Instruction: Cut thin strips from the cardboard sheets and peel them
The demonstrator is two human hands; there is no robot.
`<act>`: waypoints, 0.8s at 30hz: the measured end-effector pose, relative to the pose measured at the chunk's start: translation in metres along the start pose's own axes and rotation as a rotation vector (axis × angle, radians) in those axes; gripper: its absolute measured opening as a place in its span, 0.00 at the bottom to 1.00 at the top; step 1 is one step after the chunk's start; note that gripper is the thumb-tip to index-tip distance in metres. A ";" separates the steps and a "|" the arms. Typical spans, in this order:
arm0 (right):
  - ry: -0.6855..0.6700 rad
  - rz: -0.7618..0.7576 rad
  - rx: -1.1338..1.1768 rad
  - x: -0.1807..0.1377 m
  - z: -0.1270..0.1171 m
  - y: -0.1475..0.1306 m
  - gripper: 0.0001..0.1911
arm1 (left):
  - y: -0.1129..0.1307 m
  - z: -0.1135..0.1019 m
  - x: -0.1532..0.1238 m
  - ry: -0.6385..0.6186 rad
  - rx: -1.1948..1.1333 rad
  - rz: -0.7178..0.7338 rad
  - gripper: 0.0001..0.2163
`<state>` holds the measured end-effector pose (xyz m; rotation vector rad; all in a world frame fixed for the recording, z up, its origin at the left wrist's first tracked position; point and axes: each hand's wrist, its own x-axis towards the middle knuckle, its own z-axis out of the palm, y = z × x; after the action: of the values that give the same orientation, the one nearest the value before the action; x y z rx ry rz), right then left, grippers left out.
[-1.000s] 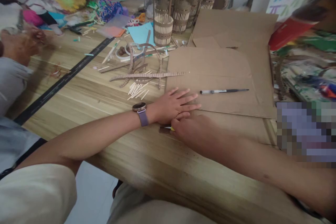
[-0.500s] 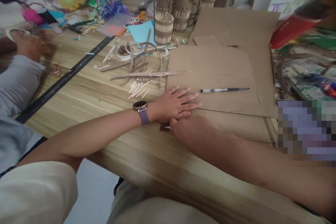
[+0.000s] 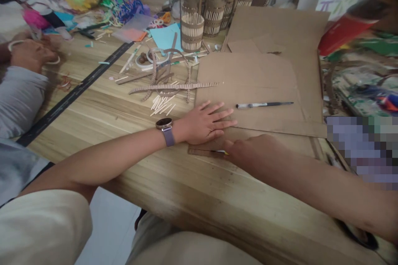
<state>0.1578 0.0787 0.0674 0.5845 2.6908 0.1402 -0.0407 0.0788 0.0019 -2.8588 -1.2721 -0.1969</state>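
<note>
My left hand (image 3: 207,123) lies flat with fingers spread, pressing on the brown cardboard (image 3: 248,78) near its front left corner. Closed around a utility knife (image 3: 221,152), my right hand (image 3: 248,149) is just right of and nearer than the left. Only the thin blade and a bit of yellow show past its fingers; the rest is hidden. The blade is at the cardboard's near edge, along a narrow brown strip (image 3: 202,152). A black and clear pen (image 3: 264,104) rests on the cardboard beyond both hands.
Small pale sticks (image 3: 161,104) and curled corrugated cardboard strips (image 3: 171,87) lie left of the cardboard. Stick-and-cardboard lanterns (image 3: 192,31) stand at the back. A long black ruler-like strip (image 3: 81,87) crosses the table. Another person's hands (image 3: 31,54) hold a white ring-shaped thing at left.
My right hand has drawn the knife to the right along the cardboard's near edge, uncovering more of the narrow strip. My left hand stays in place. The other person's hands have shifted slightly.
</note>
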 end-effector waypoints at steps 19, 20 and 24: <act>0.036 -0.060 -0.027 0.032 -0.007 -0.032 0.16 | -0.001 -0.004 0.000 -0.028 -0.008 -0.001 0.22; 0.020 -0.050 -0.010 0.032 -0.010 -0.033 0.15 | -0.001 -0.004 0.000 -0.028 -0.010 0.000 0.22; -0.073 -0.030 0.006 0.033 -0.025 -0.038 0.14 | -0.002 -0.003 0.000 -0.026 -0.010 0.005 0.22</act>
<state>0.1061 0.0576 0.0720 0.5401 2.6293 0.1002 -0.0422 0.0799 0.0050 -2.8816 -1.2722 -0.1678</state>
